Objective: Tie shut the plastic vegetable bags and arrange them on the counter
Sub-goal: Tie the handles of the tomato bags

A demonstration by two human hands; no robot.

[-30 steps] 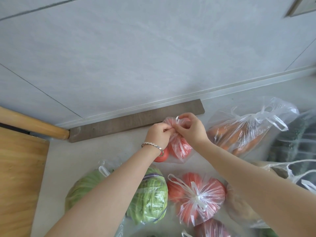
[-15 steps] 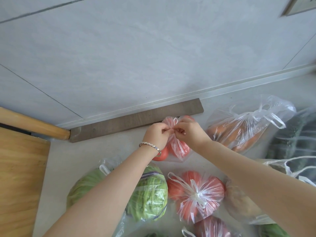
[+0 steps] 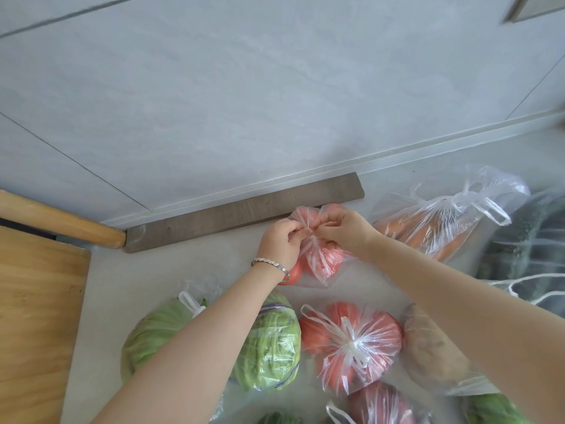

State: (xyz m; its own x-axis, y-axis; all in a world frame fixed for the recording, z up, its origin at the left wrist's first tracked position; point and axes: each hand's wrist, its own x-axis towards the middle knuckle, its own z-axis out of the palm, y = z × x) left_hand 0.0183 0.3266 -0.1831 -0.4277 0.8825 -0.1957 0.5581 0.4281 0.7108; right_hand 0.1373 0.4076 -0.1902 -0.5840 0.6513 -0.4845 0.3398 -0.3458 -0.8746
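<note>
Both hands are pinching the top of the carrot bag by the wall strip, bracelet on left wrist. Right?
Wrong bag. The head view shows the left hand and right hand pinching the top of the tomato bag; the carrot bag lies untouched to its right. Rest holds.

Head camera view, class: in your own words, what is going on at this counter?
A person is tying a small tomato bag by the wall: left hand and right hand both pinch its gathered top. On the counter in front, a second tomato bag is already knotted, and so is the carrot bag at right.
</note>
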